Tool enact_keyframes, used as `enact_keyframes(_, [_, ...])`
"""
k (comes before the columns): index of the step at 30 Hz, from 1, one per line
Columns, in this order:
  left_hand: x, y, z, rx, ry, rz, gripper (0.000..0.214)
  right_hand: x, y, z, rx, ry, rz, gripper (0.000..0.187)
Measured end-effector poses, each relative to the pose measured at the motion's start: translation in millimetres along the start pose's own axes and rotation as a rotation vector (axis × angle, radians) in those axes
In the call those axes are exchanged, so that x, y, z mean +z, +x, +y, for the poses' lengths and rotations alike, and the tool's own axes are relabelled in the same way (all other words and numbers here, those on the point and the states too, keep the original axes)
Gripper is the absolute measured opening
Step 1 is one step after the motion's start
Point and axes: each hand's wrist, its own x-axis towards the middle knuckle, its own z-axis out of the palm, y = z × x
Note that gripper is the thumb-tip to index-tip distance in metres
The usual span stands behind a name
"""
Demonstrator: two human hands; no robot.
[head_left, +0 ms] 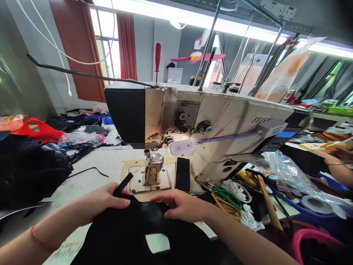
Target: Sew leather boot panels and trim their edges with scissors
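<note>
A large piece of black material (121,235), fabric or leather, spreads across the bottom of the view, with a pale opening near its lower middle. My left hand (110,200) pinches its upper left edge between thumb and fingers. From that grip a short black strip (124,184) sticks up. On the upper right edge, my right hand (182,206) holds the material with curved fingers, thumb on the near side. Just beyond both hands stands the post (153,169) of a sewing machine (160,110), under its needle area. The material sits apart from the needle.
A phone (182,173) lies right of the post. Scissors with green handles (227,197), a hammer (268,200) and a pink bucket (299,239) are at the right. A black bag (30,169) sits at the left. Another person's arm (338,167) shows far right.
</note>
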Motion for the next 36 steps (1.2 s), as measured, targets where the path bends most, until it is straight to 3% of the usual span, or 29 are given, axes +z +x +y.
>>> enact_keyframes(3, [7.9, 10.0, 27.2, 0.017, -0.096, 0.0, 0.046, -3.5, -10.8, -27.1, -0.05, -0.636, 0.176, 0.078])
enact_keyframes(6, [7.7, 28.4, 47.7, 0.079, -0.146, -0.024, 0.047, -2.7, -3.3, -31.5, -0.118, -0.895, 0.351, 0.099])
enact_keyframes(11, [1.8, 70.1, 61.6, 0.144, -0.141, -0.054, 0.04, -25.8, 16.9, 0.6, -0.333, -0.818, 0.472, 0.076])
enact_keyframes(15, [-0.3, 89.4, 71.5, 0.18, -0.124, -0.03, 0.036, -46.7, 21.9, 14.6, -0.447, -0.874, 0.523, 0.071])
enact_keyframes(21, [-9.6, 99.1, 83.5, 0.055, -0.101, 0.071, 0.033, -58.2, 31.2, 13.1, -0.423, -0.877, 0.52, 0.064])
enact_keyframes(31, [-8.8, 102.5, 86.9, -0.012, -0.097, -0.147, 0.023, -60.1, 34.7, 17.8, -0.429, -0.848, 0.489, 0.052])
enact_keyframes(36, [-14.6, 111.8, 82.2, 0.015, -0.001, -0.097, 0.032, -63.8, 35.3, 11.6, -0.387, -0.85, 0.475, 0.052])
